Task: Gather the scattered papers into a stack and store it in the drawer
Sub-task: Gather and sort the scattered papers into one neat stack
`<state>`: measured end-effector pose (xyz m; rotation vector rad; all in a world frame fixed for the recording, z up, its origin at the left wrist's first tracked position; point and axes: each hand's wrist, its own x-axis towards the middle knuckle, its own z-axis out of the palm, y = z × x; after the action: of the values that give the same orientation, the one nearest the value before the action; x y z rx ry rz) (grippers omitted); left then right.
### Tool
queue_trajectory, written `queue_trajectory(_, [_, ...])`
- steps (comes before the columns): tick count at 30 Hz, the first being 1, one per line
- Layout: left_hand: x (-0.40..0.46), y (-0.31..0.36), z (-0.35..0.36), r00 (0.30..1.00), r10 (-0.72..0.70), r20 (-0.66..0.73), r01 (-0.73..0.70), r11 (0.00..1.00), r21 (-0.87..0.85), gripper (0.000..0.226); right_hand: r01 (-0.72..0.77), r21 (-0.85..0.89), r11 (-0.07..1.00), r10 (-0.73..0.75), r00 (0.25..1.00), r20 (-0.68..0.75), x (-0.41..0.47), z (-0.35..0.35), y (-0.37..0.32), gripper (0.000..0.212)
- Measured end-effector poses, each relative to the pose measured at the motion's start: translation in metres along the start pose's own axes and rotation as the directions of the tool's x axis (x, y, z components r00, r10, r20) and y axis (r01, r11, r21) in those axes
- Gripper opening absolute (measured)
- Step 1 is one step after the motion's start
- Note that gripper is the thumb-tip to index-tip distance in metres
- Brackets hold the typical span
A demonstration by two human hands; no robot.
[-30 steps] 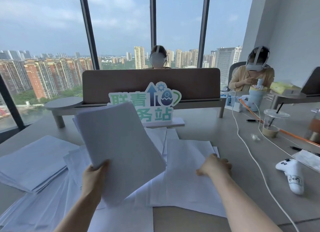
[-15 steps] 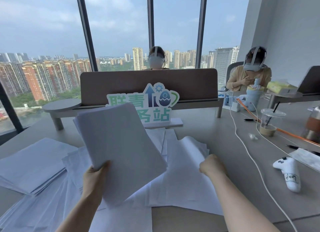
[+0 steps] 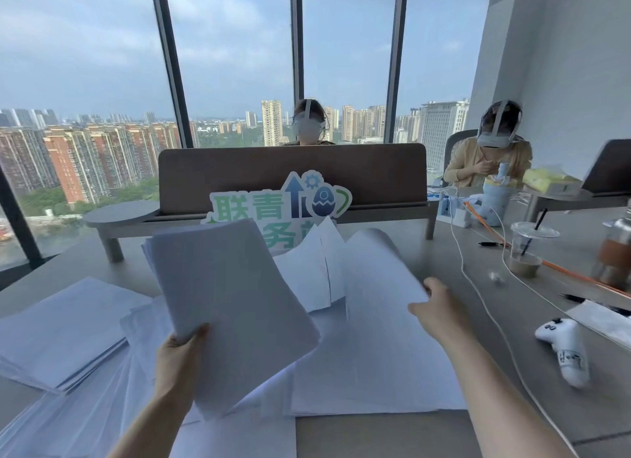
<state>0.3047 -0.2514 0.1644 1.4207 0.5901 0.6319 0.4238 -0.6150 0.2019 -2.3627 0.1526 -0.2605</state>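
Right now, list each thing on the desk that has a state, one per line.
Left hand: gripping a held stack, raised and tilted.
Right hand: pinching the edge of lifted sheets, curling up.
Loose papers: flat, scattered.
Left pile: flat, uneven.
Cup: lidded, upright, nearly empty.

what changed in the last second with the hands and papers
The right hand, which pressed flat on the loose sheets, has pinched their edge and lifted them, curling up off the desk. The left hand still holds the gathered stack raised; the side pile is unmoved.
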Motion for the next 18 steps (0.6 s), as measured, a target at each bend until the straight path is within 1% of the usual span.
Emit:
queue_trajectory(4, [-0.002, 0.001, 0.003, 1.0, 0.001, 0.0, -0.001, 1.0, -0.007, 0.003, 0.006, -0.087, 0.996, -0.016, 0.993, -0.118, 0.002, -0.019, -0.005, 0.02])
queue_trajectory(6, [-0.003, 0.001, 0.005, 1.0, -0.001, 0.016, 0.001, 1.0, -0.023, 0.006, 0.026, -0.076, 0.997, -0.039, 0.984, -0.172, 0.002, -0.025, -0.007, 0.021])
queue_trajectory(8, [-0.005, 0.002, 0.007, 0.999, -0.006, 0.033, 0.007, 0.999, -0.033, 0.008, 0.054, -0.028, 0.998, -0.059, 0.98, -0.19, -0.001, -0.031, -0.011, 0.021])
queue_trajectory(11, [-0.006, 0.005, 0.01, 0.998, -0.01, 0.058, 0.013, 0.999, -0.046, 0.003, 0.097, 0.079, 0.992, -0.08, 0.979, -0.187, -0.005, -0.04, -0.016, 0.017])
queue_trajectory(15, [-0.005, 0.008, 0.012, 0.997, -0.007, 0.074, 0.011, 0.998, -0.055, 0.007, 0.138, 0.221, 0.965, -0.111, 0.985, -0.132, -0.011, -0.051, -0.031, 0.015])
queue_trajectory(18, [-0.006, 0.013, 0.014, 0.996, 0.001, 0.085, 0.004, 0.998, -0.063, 0.004, 0.142, 0.359, 0.923, -0.124, 0.99, -0.072, -0.013, -0.057, -0.044, 0.016])
